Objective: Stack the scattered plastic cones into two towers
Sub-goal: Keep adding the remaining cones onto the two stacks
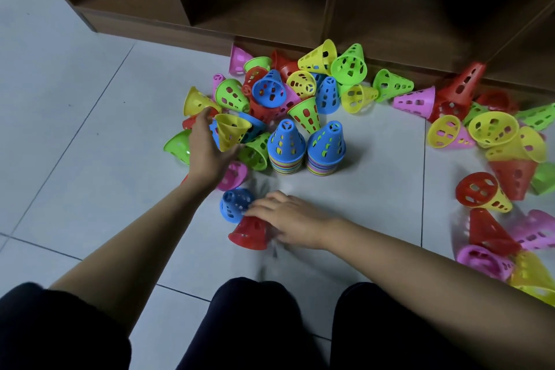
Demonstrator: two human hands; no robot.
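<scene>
Two short towers of nested cones stand side by side on the tiled floor, the left tower (pixel 286 147) and the right tower (pixel 326 149), each topped by a blue cone. My left hand (pixel 207 146) grips a yellow cone (pixel 230 131) at the edge of the pile. My right hand (pixel 292 219) lies over a red cone (pixel 250 233) on its side, fingertips touching a blue cone (pixel 235 205). Whether its fingers curl round the red cone is unclear.
Several loose cones in many colours lie heaped behind the towers (pixel 300 84) and along the right (pixel 495 141). A dark wooden shelf unit (pixel 270 3) stands at the back. My knees (pixel 246 324) are at the bottom edge.
</scene>
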